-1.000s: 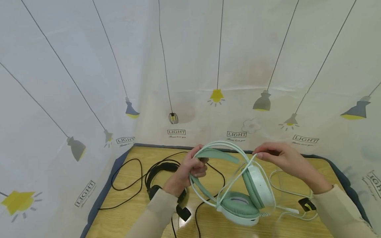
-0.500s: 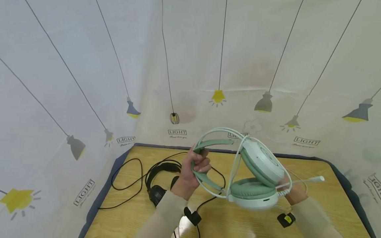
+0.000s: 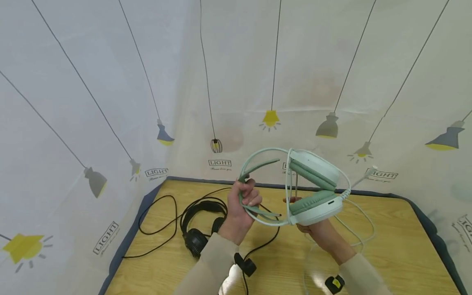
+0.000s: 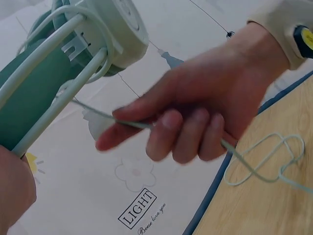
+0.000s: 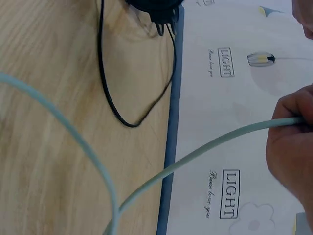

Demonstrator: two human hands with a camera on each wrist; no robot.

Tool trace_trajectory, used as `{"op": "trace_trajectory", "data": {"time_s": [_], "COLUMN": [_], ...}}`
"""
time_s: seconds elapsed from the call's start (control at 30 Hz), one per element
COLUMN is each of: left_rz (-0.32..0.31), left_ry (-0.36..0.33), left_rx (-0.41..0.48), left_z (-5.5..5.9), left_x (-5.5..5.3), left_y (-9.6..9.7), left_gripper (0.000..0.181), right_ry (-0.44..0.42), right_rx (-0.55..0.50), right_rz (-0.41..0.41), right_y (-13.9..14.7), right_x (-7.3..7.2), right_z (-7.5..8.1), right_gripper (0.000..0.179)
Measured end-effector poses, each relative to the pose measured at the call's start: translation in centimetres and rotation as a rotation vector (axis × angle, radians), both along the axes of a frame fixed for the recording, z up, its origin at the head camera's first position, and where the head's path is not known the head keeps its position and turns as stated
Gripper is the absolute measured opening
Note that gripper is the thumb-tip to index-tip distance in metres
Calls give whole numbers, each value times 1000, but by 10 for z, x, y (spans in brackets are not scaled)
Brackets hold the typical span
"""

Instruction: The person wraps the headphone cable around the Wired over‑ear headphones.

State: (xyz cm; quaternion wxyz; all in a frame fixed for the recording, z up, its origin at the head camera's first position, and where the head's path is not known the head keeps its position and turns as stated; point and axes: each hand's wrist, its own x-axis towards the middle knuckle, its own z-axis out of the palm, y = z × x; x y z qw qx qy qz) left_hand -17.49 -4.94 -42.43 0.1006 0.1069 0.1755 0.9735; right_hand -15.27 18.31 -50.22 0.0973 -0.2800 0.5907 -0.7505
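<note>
My left hand (image 3: 241, 205) grips the headband of a white and mint-green headset (image 3: 318, 210), held up above the table with its two ear cups close together at the right. A thin microphone boom (image 3: 363, 177) sticks out beyond the cups. Part of the headset's pale green cable (image 4: 254, 171) is wound round the band's side wires by the ear cups. Behind and below the lower cup is my right hand (image 3: 321, 234), partly hidden in the head view. In the left wrist view, that hand's curled fingers (image 4: 183, 139) hold the cable, which runs on down to the table.
A black headset (image 3: 195, 241) lies on the wooden table (image 3: 398, 246) at the left, its black cable (image 3: 176, 221) looping around it. Slack pale cable rests in loops at the right. Behind the table hangs a lamp-patterned cloth (image 3: 236, 82).
The green headset has risen and turned, its cups now at the right with the boom pointing up. My right hand has gone from above the cups down, then behind and under them, to the left.
</note>
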Motion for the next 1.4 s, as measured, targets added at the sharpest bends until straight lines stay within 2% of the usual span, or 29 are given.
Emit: {"op": "trace_trajectory", "data": {"time_s": [0.13, 0.27, 0.37, 0.43, 0.53, 0.63, 0.73, 0.83, 1.0, 1.1, 1.17, 1.27, 1.4], "left_rz": [42, 83, 126, 159, 197, 223, 261, 303, 352, 398, 435, 483, 517], "left_ry": [-71, -139, -183, -202, -212, -179, -129, -103, -71, -2, 49, 89, 98], "left_rx": [55, 120, 143, 135, 110, 55, -23, -79, -139, -254, -353, -473, -532], "left_z": [-1, 2, 7, 9, 12, 14, 15, 15, 13, 11, 9, 7, 5], "left_x": [-2, -5, -7, -9, -13, -18, -21, -21, -20, -20, -20, -19, -18], "left_y": [6, 8, 6, 4, 3, 3, 2, -1, -6, -7, -7, -5, -5], "left_gripper": [20, 16, 15, 14, 15, 16, 17, 18, 21, 20, 21, 24, 27], "right_ry": [-104, -125, -83, -42, 87, 270, 412, 491, 621, 712, 753, 772, 748], "right_rx": [41, 49, 109, 186, 337, 480, 558, 600, 632, 659, 687, 748, 804], "right_rz": [-120, -213, -256, -293, -346, -408, -459, -492, -486, -499, -508, -513, -501], "right_y": [-16, -30, -38, -43, -49, -52, -54, -52, -46, -41, -38, -33, -27], "right_x": [11, 21, 26, 29, 34, 40, 44, 47, 49, 48, 48, 49, 49], "right_z": [-3, -7, -7, -5, -1, 5, 10, 15, 22, 29, 35, 42, 47], "right_gripper": [39, 35, 38, 39, 31, 23, 21, 20, 17, 17, 21, 26, 27]}}
